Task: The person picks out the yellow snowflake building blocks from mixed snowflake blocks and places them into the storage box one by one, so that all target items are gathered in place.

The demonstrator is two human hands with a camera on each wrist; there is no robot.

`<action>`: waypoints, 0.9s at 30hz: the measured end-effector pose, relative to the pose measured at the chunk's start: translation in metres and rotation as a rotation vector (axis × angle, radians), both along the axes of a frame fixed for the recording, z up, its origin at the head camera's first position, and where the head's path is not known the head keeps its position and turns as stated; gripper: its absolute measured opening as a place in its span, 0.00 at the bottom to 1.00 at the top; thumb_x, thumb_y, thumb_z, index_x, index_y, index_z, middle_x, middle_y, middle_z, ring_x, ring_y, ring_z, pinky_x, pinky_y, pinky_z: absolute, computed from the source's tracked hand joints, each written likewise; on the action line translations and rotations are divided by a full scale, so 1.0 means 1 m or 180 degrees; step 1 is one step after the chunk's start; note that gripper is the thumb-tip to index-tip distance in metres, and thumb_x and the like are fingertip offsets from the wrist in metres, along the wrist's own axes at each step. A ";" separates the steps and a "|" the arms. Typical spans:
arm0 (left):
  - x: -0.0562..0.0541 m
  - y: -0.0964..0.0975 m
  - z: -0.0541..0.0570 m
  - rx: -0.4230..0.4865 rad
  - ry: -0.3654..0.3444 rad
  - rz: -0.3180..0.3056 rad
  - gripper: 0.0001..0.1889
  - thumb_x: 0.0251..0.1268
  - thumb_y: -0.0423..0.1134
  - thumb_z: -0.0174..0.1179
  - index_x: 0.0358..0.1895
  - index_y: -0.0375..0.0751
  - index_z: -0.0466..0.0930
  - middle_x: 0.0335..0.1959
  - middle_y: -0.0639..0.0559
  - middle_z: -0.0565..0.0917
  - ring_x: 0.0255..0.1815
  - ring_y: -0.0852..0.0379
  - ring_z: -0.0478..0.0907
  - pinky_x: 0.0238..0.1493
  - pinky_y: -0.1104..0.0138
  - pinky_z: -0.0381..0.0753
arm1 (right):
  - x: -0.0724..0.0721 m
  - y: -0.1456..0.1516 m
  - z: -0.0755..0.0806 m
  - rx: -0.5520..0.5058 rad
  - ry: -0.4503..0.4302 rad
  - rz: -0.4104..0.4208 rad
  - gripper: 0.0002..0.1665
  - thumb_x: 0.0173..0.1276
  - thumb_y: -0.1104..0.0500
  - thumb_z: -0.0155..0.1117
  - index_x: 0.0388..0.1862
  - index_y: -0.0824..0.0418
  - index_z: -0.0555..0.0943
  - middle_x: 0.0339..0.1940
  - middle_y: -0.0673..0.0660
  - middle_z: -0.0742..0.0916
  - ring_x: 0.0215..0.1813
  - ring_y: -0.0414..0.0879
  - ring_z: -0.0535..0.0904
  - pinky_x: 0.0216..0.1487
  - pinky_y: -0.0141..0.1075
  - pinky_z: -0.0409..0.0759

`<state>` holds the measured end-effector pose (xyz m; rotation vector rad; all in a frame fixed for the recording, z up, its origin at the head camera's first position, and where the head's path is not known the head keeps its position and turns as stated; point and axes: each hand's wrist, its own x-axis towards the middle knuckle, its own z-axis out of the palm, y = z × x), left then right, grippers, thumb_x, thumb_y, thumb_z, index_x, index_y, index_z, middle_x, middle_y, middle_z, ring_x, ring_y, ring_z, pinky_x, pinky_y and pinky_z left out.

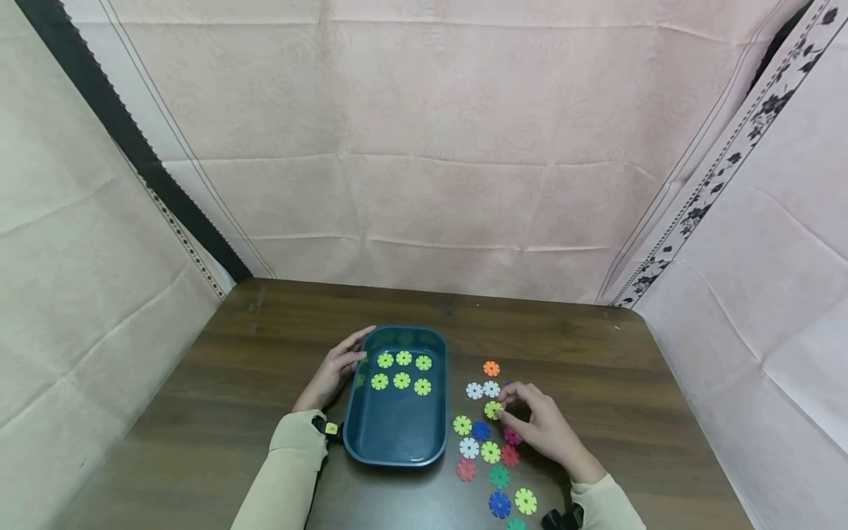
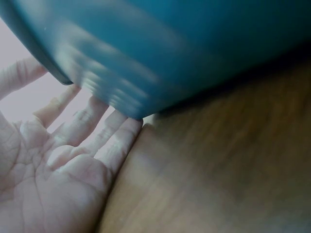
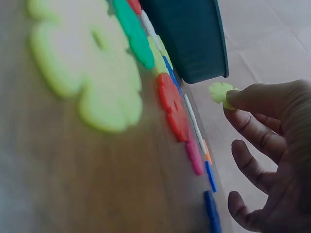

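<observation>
A dark blue tray (image 1: 397,434) lies on the table, holding several yellow-green flower-shaped discs (image 1: 401,380) in two rows near its far end. My left hand (image 1: 336,369) rests at the tray's far left side; in the left wrist view its fairly straight fingers (image 2: 80,121) touch the outer wall. To the right of the tray, my right hand (image 1: 539,425) pinches one yellow-green flower disc (image 3: 221,93) between thumb and forefinger, raised off the table in the right wrist view. The other right fingers curve loosely, apart from it.
Loose flower discs lie right of the tray: an orange one (image 1: 491,368), white ones (image 1: 469,447), blue ones (image 1: 500,504), red ones (image 1: 509,455), green ones (image 1: 500,476) and more yellow-green ones (image 1: 525,501). Cloth walls (image 1: 424,147) surround the wooden table (image 1: 265,353).
</observation>
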<state>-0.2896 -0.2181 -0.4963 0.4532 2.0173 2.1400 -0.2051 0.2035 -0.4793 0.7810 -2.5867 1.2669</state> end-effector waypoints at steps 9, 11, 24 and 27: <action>0.000 0.000 -0.001 0.0055 -0.0059 0.0010 0.26 0.77 0.37 0.50 0.75 0.50 0.67 0.72 0.42 0.71 0.66 0.34 0.71 0.57 0.58 0.75 | -0.003 -0.004 0.010 0.0024 -0.0131 0.0147 0.14 0.63 0.64 0.74 0.44 0.55 0.80 0.36 0.43 0.85 0.38 0.40 0.80 0.40 0.39 0.81; 0.000 0.000 -0.001 0.0036 -0.0034 0.0003 0.26 0.77 0.37 0.50 0.76 0.49 0.66 0.72 0.41 0.71 0.65 0.34 0.71 0.57 0.59 0.75 | -0.005 -0.005 0.011 0.0000 -0.0150 0.0189 0.12 0.65 0.64 0.73 0.43 0.55 0.80 0.35 0.44 0.86 0.35 0.39 0.81 0.37 0.37 0.81; 0.001 0.000 0.000 -0.0002 -0.0030 0.0018 0.26 0.77 0.37 0.50 0.76 0.50 0.66 0.72 0.42 0.71 0.65 0.34 0.71 0.58 0.58 0.74 | -0.017 -0.027 0.032 -0.0039 -0.0200 0.0470 0.09 0.67 0.60 0.71 0.43 0.51 0.82 0.37 0.43 0.86 0.38 0.39 0.82 0.43 0.42 0.85; 0.001 -0.001 0.000 0.0001 0.0008 -0.0001 0.26 0.77 0.37 0.50 0.76 0.49 0.65 0.72 0.41 0.70 0.65 0.34 0.71 0.57 0.59 0.75 | -0.022 -0.040 0.041 -0.0012 -0.0172 0.0539 0.08 0.68 0.59 0.71 0.43 0.50 0.82 0.37 0.41 0.85 0.38 0.39 0.82 0.42 0.43 0.84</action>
